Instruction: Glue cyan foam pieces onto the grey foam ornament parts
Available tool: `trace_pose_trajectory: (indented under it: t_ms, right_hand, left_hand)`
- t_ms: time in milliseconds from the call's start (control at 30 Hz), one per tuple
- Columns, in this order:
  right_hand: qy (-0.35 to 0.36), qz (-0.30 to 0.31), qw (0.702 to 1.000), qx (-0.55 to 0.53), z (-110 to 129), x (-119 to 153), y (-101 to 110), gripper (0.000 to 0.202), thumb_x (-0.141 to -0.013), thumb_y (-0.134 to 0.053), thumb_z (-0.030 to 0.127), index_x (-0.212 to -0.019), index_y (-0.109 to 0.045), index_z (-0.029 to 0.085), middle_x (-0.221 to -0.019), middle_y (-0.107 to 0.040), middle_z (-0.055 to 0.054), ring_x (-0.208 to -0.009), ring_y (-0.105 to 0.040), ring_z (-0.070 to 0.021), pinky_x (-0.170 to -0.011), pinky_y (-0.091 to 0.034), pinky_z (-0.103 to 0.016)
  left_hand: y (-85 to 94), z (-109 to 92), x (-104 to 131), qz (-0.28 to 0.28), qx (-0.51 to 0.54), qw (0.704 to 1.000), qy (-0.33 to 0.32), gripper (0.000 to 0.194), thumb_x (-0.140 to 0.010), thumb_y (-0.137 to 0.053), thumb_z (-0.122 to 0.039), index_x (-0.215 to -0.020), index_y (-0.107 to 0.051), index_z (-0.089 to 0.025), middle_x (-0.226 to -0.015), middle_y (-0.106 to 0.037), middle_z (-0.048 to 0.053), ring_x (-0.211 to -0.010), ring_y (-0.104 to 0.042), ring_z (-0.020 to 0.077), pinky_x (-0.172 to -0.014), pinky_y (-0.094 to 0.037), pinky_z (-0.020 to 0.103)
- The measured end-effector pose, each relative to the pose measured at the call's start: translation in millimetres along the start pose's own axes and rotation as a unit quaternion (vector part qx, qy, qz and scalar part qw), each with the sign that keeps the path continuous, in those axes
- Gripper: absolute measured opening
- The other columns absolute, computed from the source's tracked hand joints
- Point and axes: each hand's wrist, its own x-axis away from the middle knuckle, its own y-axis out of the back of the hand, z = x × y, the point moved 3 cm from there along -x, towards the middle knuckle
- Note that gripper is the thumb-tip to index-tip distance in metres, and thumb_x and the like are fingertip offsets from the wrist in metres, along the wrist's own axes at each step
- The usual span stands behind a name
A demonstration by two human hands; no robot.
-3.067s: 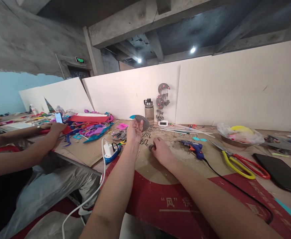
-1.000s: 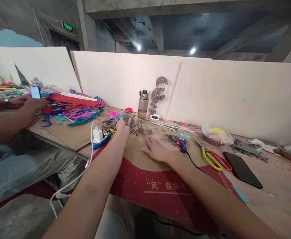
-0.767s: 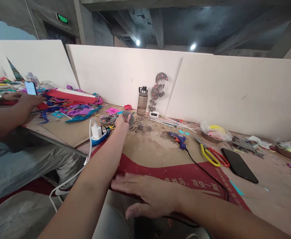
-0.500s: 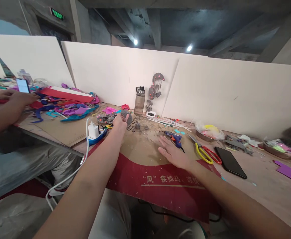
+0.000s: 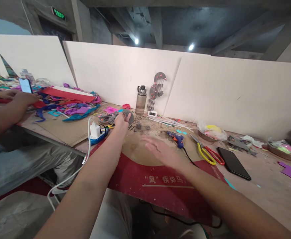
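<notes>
Right hand (image 5: 160, 152), fingers extended, is being shifted leftward from the glue gun (image 5: 176, 139), while ahead-left a grey felt piece (image 5: 130, 117) is being pinched by the left hand (image 5: 122, 120).

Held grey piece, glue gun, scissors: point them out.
Grey piece (image 5: 131, 118): head view, on its right side.
Glue gun (image 5: 179, 141): head view, on the blue handle.
Scissors (image 5: 208, 149): head view, on the red handle.
</notes>
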Motion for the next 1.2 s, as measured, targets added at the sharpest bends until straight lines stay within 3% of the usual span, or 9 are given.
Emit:
trace_pose_trajectory:
  t_ms: [167, 333, 467, 633, 767, 900, 1000, 1067, 1200]
  right_hand:
    - [-0.171, 0.041, 0.966, 0.191, -68, -34, -10, 0.07, -0.096, -0.038, 0.051, -0.148, -0.036, 0.004, -0.156, -0.026, -0.024, -0.148, -0.02, -0.0352, -0.119, -0.017, -0.057]
    - [0.118, 0.15, 0.978, 0.082, 33, 6, -59, 0.087, -0.087, -0.052, 0.062, -0.15, -0.033, 0.006, -0.157, -0.027, -0.021, -0.148, -0.022, -0.032, -0.121, -0.02, -0.046]
    - [0.253, 0.241, 0.93, -0.116, 82, 35, -53, 0.053, -0.096, -0.045, 0.05, -0.139, -0.053, 0.02, -0.145, -0.052, -0.008, -0.137, -0.045, -0.0153, -0.114, -0.034, -0.028]
    - [0.026, 0.03, 0.998, -0.039, 0, -10, -2, 0.047, -0.101, -0.03, 0.047, -0.135, -0.056, 0.028, -0.139, -0.058, -0.005, -0.133, -0.049, -0.0191, -0.116, -0.033, -0.042]
    - [-0.102, 0.038, 0.986, 0.128, -34, -23, -12, 0.065, -0.096, -0.04, 0.052, -0.145, -0.044, 0.009, -0.153, -0.037, -0.021, -0.145, -0.03, -0.0318, -0.12, -0.022, -0.05]
    - [0.109, 0.165, 0.979, 0.043, 34, 7, -54, 0.076, -0.089, -0.052, 0.059, -0.148, -0.039, 0.012, -0.158, -0.028, -0.018, -0.148, -0.022, -0.0296, -0.121, -0.017, -0.046]
    - [0.194, 0.237, 0.943, -0.133, 78, 24, -53, 0.046, -0.09, -0.057, 0.048, -0.126, -0.063, 0.02, -0.146, -0.05, -0.01, -0.133, -0.048, -0.0207, -0.11, -0.038, -0.032]
    - [0.127, 0.153, 0.956, -0.218, 74, 15, -32, 0.032, -0.094, -0.051, 0.043, -0.111, -0.068, 0.022, -0.114, -0.07, -0.005, -0.101, -0.067, -0.0155, -0.09, -0.051, -0.028]
    - [-0.008, -0.227, 0.943, -0.242, 10, -13, 18, 0.021, -0.089, -0.054, 0.04, -0.091, -0.061, 0.02, -0.082, -0.067, -0.003, -0.076, -0.063, -0.0155, -0.076, -0.053, -0.032]
  left_hand:
    - [-2.1, 1, 4, 0.015, -0.001, 1.0, -0.007, 0.02, -0.08, -0.055, -0.004, -0.066, -0.05, -0.017, -0.054, -0.051, -0.007, -0.05, -0.054, 0.0048, -0.078, -0.06, 0.029]
    - [-2.5, 1, 6, 0.028, -0.014, 0.999, -0.023, 0.017, -0.079, -0.054, -0.003, -0.069, -0.051, -0.016, -0.06, -0.056, -0.004, -0.053, -0.057, 0.0062, -0.077, -0.06, 0.032]
    - [-3.3, 2, 9, 0.033, -0.011, 0.999, -0.021, 0.019, -0.08, -0.052, -0.003, -0.068, -0.049, -0.017, -0.055, -0.051, -0.007, -0.047, -0.051, 0.0043, -0.076, -0.06, 0.031]
    - [-5.6, 4, 14, 0.043, -0.01, 0.999, -0.009, 0.022, -0.079, -0.054, -0.002, -0.065, -0.047, -0.017, -0.051, -0.046, -0.008, -0.043, -0.046, 0.0037, -0.073, -0.06, 0.029]
    - [-6.4, 4, 14, 0.039, -0.015, 0.999, -0.013, 0.023, -0.08, -0.053, -0.001, -0.064, -0.049, -0.017, -0.054, -0.05, -0.006, -0.047, -0.051, 0.0051, -0.07, -0.06, 0.027]
    - [-8.0, 4, 14, 0.05, -0.027, 0.998, -0.021, 0.021, -0.081, -0.052, -0.001, -0.065, -0.054, -0.015, -0.064, -0.061, -0.001, -0.061, -0.062, 0.0084, -0.072, -0.06, 0.026]
    - [-13.6, 7, 25, 0.104, -0.039, 0.993, -0.039, 0.024, -0.082, -0.055, -0.002, -0.062, -0.051, -0.015, -0.063, -0.059, -0.001, -0.061, -0.061, 0.0081, -0.076, -0.059, 0.029]
    - [-19.7, 12, 39, 0.158, -0.054, 0.985, -0.043, 0.022, -0.082, -0.06, -0.006, -0.064, -0.052, -0.015, -0.062, -0.058, -0.002, -0.06, -0.06, 0.0077, -0.077, -0.059, 0.03]
    - [-31.7, 29, 79, 0.269, -0.119, 0.955, -0.028, 0.017, -0.077, -0.071, -0.014, -0.068, -0.056, -0.016, -0.06, -0.056, -0.004, -0.057, -0.058, 0.0074, -0.077, -0.06, 0.032]
